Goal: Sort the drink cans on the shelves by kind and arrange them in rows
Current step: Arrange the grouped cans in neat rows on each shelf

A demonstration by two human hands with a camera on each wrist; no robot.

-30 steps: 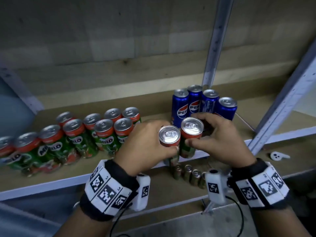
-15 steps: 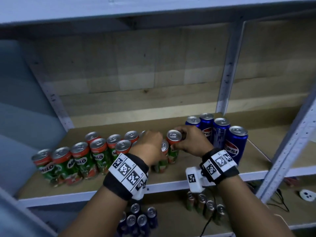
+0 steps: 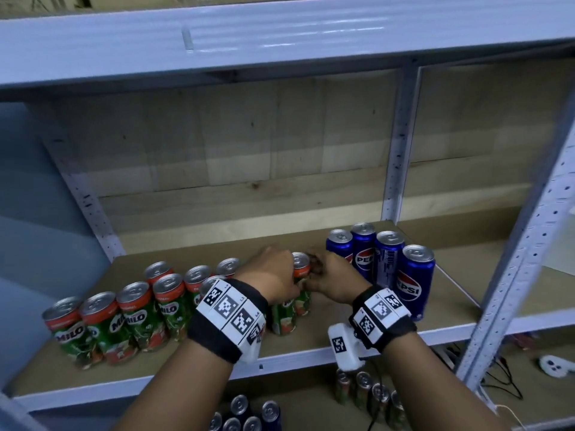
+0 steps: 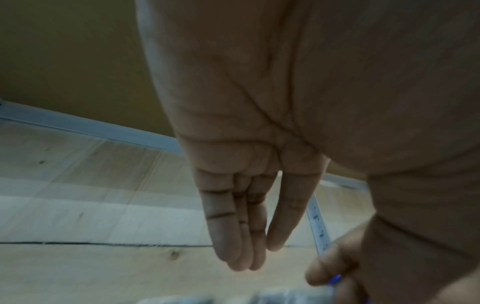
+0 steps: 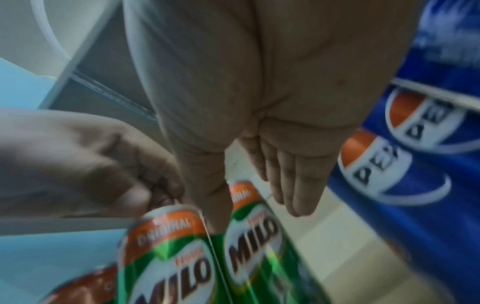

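Two green Milo cans stand side by side on the wooden shelf [image 3: 320, 332], one [image 3: 301, 266] behind the other [image 3: 283, 318]. My left hand [image 3: 273, 275] rests over their left side, and the left wrist view shows its fingers [image 4: 239, 226] straight and holding nothing. On their right is my right hand [image 3: 329, 276]. Its thumb lies between the two cans [image 5: 168, 257] [image 5: 254, 246] and its fingers [image 5: 293, 185] are straight beside the right one. A double row of Milo cans [image 3: 133, 315] fills the shelf to the left. Several blue Pepsi cans [image 3: 385, 262] [image 5: 402, 164] stand to the right.
A metal upright [image 3: 401, 144] stands behind the Pepsi cans and a front post [image 3: 510, 275] rises at the right. The upper shelf's rail [image 3: 280, 35] hangs overhead. The shelf below holds several small cans [image 3: 367, 390] and blue cans [image 3: 245, 415]. A white device [image 3: 557, 365] lies at lower right.
Both hands carried the two Milo cans from the shelf's front edge inward and set them beside the Milo rows. The fingers have straightened off the cans. My view has risen.
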